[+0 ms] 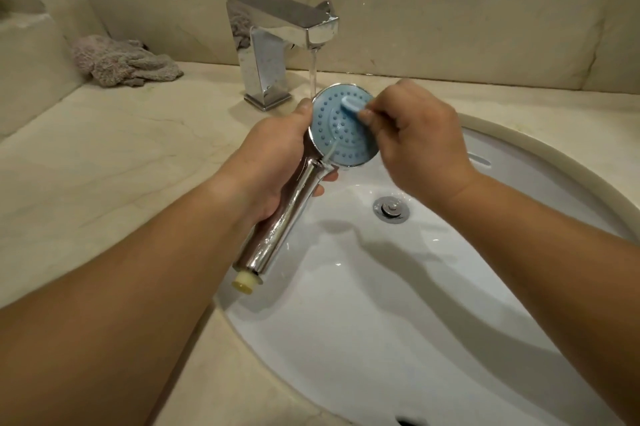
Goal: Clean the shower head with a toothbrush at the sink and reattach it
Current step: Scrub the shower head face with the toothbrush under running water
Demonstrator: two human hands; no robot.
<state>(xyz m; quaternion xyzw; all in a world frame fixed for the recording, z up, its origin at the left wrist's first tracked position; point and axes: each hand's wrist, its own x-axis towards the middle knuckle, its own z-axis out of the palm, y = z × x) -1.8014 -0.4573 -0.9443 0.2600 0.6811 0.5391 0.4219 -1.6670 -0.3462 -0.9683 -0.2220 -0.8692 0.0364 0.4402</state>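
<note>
The shower head (341,128) is gripped at the handle by the left hand (277,162) above the sink (450,321), under running water. The toothbrush (351,105) is pinched by the right hand (419,138) and pressed against the blue face.

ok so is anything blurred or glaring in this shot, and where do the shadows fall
Head view: the right hand and toothbrush are motion-smeared on the shower head, while the left hand is sharper; glare streaks the chrome faucet; arm shadows fall across the sink; wide-angle bending curves its rim.
</note>
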